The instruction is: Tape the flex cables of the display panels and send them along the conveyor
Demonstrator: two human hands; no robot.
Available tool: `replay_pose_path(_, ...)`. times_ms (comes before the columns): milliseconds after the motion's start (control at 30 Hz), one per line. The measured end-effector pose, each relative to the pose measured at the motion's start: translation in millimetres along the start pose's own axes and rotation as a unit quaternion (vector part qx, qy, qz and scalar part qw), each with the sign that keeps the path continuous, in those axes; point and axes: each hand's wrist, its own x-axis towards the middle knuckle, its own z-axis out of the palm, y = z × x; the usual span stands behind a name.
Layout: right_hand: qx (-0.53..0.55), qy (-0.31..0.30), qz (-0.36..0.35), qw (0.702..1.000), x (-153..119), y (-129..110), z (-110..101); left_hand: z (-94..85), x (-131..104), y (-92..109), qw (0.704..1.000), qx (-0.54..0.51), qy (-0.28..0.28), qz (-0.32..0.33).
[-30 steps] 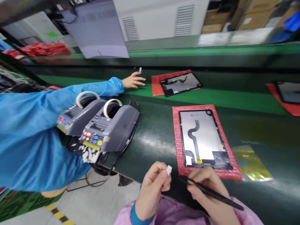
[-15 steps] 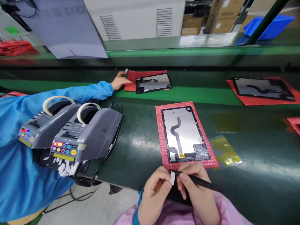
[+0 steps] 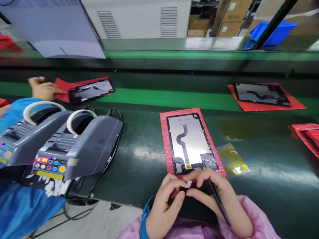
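Observation:
My left hand (image 3: 165, 204) is closed, its index fingertip at a small white strip (image 3: 188, 184) that looks like tape. The fingertips of my right hand (image 3: 221, 192) come around the same strip from the other side. A slim black tool (image 3: 218, 203), perhaps tweezers, lies back across the right palm under curled fingers, pointing toward me. Just beyond both hands, a tablet screen assembly (image 3: 191, 142) lies back side up with a dark flex cable (image 3: 183, 142). Under it is a red bubble-wrap bag (image 3: 163, 132). My fingers cover the bag's near edge.
Two grey tape dispensers (image 3: 84, 146) stand at left, beside a co-worker's blue sleeve (image 3: 20, 111) and hand (image 3: 42, 90). Other screens (image 3: 92, 89) lie on red bags along the green strip. A yellow film sheet (image 3: 234, 161) lies right of my screen.
The black tool has swung from the white strip back into my right palm, and my right fingertips have reached the strip. The co-worker's hand and a far screen have moved left.

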Motion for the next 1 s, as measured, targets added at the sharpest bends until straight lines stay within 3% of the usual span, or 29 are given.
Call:
replay_pose_path(167,0.000,0.038,0.047,0.998,38.5,-10.6,-12.4,-0.8,6.7,-2.2,0.999,-0.014,0.022,-0.030)
replay_pose_path(333,-0.004,-0.089,0.112,0.990,92.7,-0.7,-26.8,-15.5,22.6,2.9,0.997,0.062,0.045,0.027)
replay_pose_path(500,-0.002,-0.154,0.085,0.984,129.6,32.0,-19.2,-27.2,41.3,6.4,0.980,0.181,0.014,0.079)
replay_pose_path(733,-0.020,-0.131,0.066,0.989,146.1,50.1,-12.4,-28.8,64.0,-1.3,0.914,0.391,-0.008,0.105)
replay_pose_path(1000,-0.034,-0.137,0.075,0.987,144.5,57.9,-12.6,-21.1,77.5,-12.4,0.838,0.532,0.014,0.117)
